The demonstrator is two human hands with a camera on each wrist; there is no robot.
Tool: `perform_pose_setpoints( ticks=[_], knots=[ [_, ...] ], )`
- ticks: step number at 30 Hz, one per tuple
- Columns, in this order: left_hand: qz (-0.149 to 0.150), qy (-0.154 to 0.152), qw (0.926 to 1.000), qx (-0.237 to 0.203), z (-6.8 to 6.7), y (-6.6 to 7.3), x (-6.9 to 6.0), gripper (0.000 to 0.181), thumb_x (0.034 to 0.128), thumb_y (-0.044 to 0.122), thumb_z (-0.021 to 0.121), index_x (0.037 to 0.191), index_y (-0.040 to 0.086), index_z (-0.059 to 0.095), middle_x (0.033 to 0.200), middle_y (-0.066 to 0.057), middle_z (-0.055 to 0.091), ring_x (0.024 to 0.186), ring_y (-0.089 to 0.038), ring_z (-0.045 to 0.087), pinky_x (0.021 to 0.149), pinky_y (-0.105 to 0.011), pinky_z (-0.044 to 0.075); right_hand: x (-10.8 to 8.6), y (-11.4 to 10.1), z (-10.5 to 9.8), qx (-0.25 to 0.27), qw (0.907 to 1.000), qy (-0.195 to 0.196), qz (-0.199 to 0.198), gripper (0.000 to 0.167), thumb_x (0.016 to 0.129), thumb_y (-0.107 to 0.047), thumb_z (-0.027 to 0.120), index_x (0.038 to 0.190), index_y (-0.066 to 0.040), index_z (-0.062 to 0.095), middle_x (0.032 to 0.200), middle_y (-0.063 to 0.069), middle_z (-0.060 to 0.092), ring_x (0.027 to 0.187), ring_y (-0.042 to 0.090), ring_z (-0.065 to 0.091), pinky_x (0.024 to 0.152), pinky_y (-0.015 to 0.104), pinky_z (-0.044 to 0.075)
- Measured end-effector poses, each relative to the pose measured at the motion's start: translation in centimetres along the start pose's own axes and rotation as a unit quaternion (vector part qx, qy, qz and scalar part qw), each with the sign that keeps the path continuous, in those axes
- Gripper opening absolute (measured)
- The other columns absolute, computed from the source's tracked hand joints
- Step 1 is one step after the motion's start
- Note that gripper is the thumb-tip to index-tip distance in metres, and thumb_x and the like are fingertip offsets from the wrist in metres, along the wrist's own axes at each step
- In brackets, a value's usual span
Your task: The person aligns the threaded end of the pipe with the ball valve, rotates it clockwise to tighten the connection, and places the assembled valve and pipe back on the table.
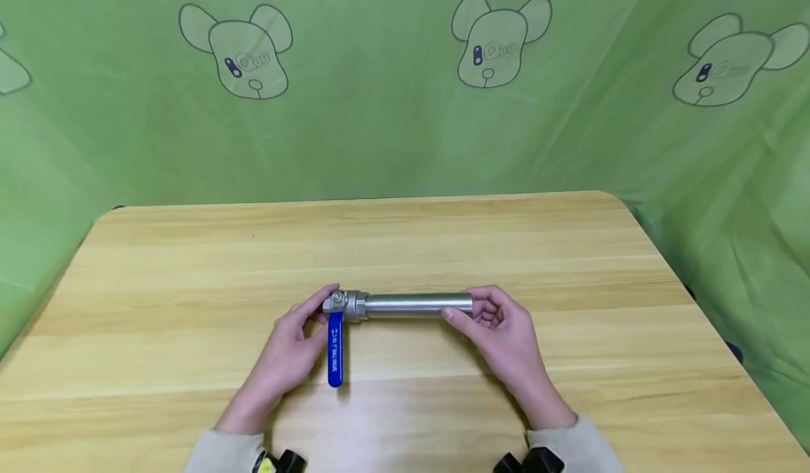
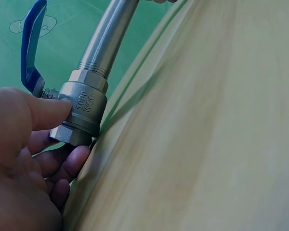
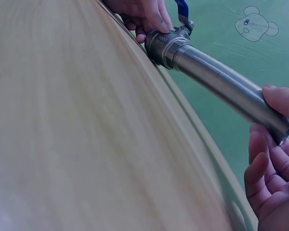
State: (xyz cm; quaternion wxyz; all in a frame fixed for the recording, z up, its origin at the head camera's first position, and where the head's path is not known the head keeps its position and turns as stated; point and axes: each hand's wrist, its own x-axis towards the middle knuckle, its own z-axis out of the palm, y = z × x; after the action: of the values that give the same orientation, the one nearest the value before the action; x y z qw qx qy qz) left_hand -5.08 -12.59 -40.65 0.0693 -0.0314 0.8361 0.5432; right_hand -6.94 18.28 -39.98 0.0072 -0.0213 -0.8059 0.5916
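A steel ball valve (image 1: 356, 306) with a blue lever handle (image 1: 335, 350) is joined to a smooth metal pipe (image 1: 411, 305), threads showing at the joint in the left wrist view. In the head view the pipe lies crosswise and the lever points toward me. My left hand (image 1: 294, 350) grips the valve body at its left end, thumb on the lettered side in the left wrist view. At the pipe's far right end, my right hand (image 1: 506, 336) holds the tube between thumb and fingers. Embossed letters mark the valve (image 2: 84, 103).
A wood-grain table (image 1: 190, 276) with rounded far corners lies beneath the hands. Green cloth (image 1: 373, 128) printed with cartoon animal heads hangs behind and at the sides. Black devices (image 1: 538, 461) sit at both wrists, by the light sleeves (image 1: 224, 452).
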Motion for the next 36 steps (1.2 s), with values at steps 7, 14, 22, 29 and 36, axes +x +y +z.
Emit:
perform_pose_setpoints(
  ticks=[7,14,22,29,36],
  knots=[
    [-0.001,-0.001,1.0,0.001,-0.12,0.26,0.12,0.067,0.1001,-0.001,0.062,0.161,0.025,0.051,0.118,-0.01,0.065,0.101,-0.021,0.053,0.089,-0.032,0.045,0.15,-0.03,0.05,-0.028,0.9995,0.017,-0.001,0.035,0.088,-0.023,0.091,0.114,-0.006,0.074,0.09,0.004,0.069,0.077,0.014,0.066,0.07,0.023,0.057],
    [0.004,0.0,1.0,0.003,-0.08,0.26,0.15,0.066,0.1003,0.001,0.065,0.161,0.023,0.052,0.116,-0.009,0.066,0.11,-0.023,0.056,0.102,-0.039,0.042,0.17,-0.05,0.11,-0.034,0.9991,0.024,-0.007,0.035,0.088,-0.025,0.091,0.115,-0.008,0.076,0.095,0.006,0.068,0.081,0.014,0.061,0.071,0.02,0.055],
    [0.001,0.001,1.0,0.001,-0.1,0.35,0.1,0.067,0.0997,0.0,0.064,0.161,0.023,0.051,0.118,-0.009,0.065,0.111,-0.025,0.056,0.103,-0.042,0.044,0.25,-0.04,0.16,-0.031,0.9992,0.024,-0.004,0.035,0.091,-0.024,0.088,0.12,-0.01,0.075,0.095,0.005,0.067,0.084,0.013,0.063,0.074,0.02,0.056],
    [0.0,0.0,1.0,0.003,-0.15,0.32,0.04,0.068,0.0995,-0.001,0.062,0.161,0.024,0.051,0.118,-0.009,0.065,0.104,-0.021,0.054,0.095,-0.034,0.043,0.17,0.46,-0.1,0.036,0.9965,-0.015,-0.074,0.065,0.079,0.004,0.09,0.138,-0.008,0.065,0.103,0.012,0.068,0.081,0.011,0.067,0.074,0.022,0.06],
    [0.001,-0.001,1.0,0.007,-0.16,0.28,0.03,0.067,0.1006,0.0,0.062,0.161,0.025,0.051,0.118,-0.009,0.064,0.104,-0.021,0.053,0.094,-0.034,0.043,0.32,0.52,0.0,0.031,0.9936,-0.015,-0.107,0.056,0.081,0.005,0.089,0.132,-0.007,0.071,0.1,0.01,0.068,0.081,0.011,0.066,0.074,0.021,0.06]
  ],
)
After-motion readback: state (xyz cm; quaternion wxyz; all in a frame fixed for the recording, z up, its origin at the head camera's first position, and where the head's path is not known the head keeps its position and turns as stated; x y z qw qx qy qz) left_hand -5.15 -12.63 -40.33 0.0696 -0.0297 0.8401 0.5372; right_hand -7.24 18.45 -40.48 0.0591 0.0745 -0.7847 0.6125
